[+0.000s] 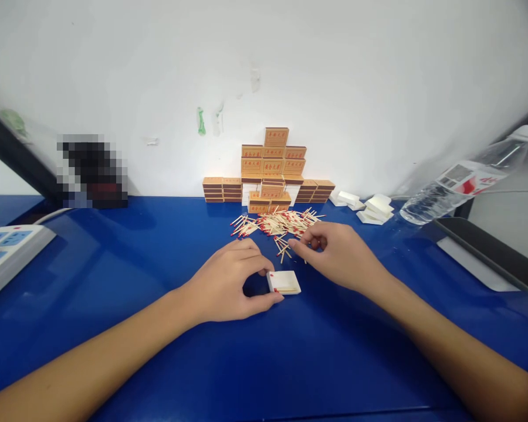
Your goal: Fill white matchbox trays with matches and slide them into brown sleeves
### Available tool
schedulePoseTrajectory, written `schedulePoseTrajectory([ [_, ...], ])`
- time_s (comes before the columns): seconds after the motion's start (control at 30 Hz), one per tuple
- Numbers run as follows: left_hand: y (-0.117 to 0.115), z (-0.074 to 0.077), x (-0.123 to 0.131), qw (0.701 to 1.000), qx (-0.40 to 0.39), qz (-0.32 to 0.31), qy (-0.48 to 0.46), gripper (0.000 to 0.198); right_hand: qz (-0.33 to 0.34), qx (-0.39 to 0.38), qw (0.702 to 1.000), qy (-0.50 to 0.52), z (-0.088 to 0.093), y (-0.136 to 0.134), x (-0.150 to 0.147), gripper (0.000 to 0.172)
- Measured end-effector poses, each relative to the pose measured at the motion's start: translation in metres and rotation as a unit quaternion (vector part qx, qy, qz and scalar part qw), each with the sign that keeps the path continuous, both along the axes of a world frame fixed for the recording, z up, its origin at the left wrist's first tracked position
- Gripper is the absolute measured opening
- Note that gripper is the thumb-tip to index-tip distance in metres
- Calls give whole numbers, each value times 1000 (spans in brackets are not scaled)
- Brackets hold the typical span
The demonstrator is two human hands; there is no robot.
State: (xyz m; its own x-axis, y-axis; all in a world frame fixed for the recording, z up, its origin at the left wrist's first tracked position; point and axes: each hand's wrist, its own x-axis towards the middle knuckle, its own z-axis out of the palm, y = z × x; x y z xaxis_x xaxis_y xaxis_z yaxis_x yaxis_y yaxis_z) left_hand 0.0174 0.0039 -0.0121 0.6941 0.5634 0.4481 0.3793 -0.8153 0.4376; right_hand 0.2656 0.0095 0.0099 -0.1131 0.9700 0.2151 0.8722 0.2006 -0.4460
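A small white matchbox tray (286,281) lies on the blue table with a few matches in it. My left hand (233,281) grips its left end between thumb and fingers. My right hand (334,252) is beyond the tray to the right, its thumb and fingertips at the near edge of a loose pile of red-tipped matches (286,223). Its fingers are curled together; whether a match is between them is too small to tell. Behind the pile, brown matchboxes (273,167) are stacked against the wall.
Several empty white trays (376,208) lie right of the stack. A tilted plastic bottle (466,176) and a dark phone-like object (497,252) are at the right. A white power strip (13,252) sits on the blue table (264,375) at the left.
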Motion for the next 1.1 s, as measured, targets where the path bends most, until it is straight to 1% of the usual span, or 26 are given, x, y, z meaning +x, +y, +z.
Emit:
schedulePoseTrajectory([
  [0.13, -2, 0, 1, 1000, 16, -13, -3, 27, -36, -29, 990, -130, -1, 1, -22, 47],
  [0.23, -3, 0, 1, 1000, 23, -17, -4, 27, -43, -29, 983, -178, 0, 5, -29, 44],
  [0.3, -2, 0, 1, 1000, 22, -17, -3, 26, -18, -50, 985, -165, 1, 7, -28, 37],
  [0.37, -2, 0, 0, 1000, 21, -15, -2, 26, 11, -79, 989, -128, 2, 8, -24, 29],
  [0.43, -2, 1, 0, 1000, 24, -16, 0, 26, 25, -95, 991, -93, 3, 10, -19, 21],
  [0.5, -2, 1, 0, 999, 29, -17, 0, 26, 30, -109, 992, -62, 3, 11, -14, 20],
  [0.6, -2, 1, 0, 999, 30, -18, 0, 26, 35, -129, 991, -30, 2, 15, -8, 24],
  [0.67, -2, 1, 0, 999, 30, -17, 1, 26, 46, -109, 993, -23, 2, 17, -4, 19],
  [0.73, -2, 1, 0, 999, 32, -15, 2, 27, 91, -54, 994, -21, 1, 20, 1, 10],
  [0.8, -2, 1, 0, 999, 32, -13, 2, 26, 162, -3, 987, -22, 0, 22, 5, 12],
  [0.83, -2, 0, 0, 999, 32, -12, 3, 26, 190, 9, 981, -25, 0, 22, 7, 14],
  [0.9, -2, 0, 0, 999, 33, -12, 4, 26, 220, 12, 975, -36, 2, 22, 11, 16],
  [1.0, -1, 0, 0, 999, 39, -13, 6, 26, 219, 3, 975, -45, 7, 19, 14, 13],
  [1.07, -1, 0, 0, 999, 39, -13, 9, 26, 175, 0, 984, -43, 10, 16, 13, 10],
  [1.1, -1, 0, 0, 999, 39, -13, 10, 26, 140, -4, 989, -42, 11, 15, 12, 14],
])
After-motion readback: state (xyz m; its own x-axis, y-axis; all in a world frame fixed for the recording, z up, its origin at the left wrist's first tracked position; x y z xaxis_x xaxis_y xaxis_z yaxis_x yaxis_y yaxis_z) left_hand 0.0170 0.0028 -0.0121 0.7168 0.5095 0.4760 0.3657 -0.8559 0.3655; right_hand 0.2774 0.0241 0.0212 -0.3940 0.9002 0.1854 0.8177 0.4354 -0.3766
